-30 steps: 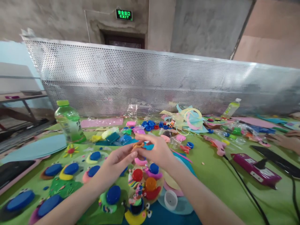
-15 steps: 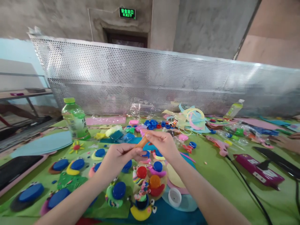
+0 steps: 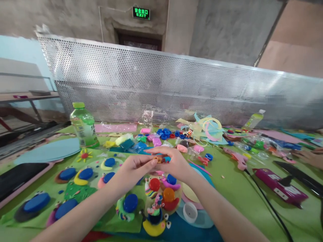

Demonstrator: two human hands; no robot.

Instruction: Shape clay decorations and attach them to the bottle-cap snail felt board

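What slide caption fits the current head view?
Left hand and right hand hold a small orange piece near colorful snail figures, green bottle standing beyond.

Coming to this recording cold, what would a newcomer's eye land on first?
In the centre, the bare left hand and bare right hand hold a small orange-brown, clay-like lump between them. To the left, snail-like figures with round blue plastic caps stand out on a green sheet. At the top, a lit green rectangular exit sign glows above a dark doorway.
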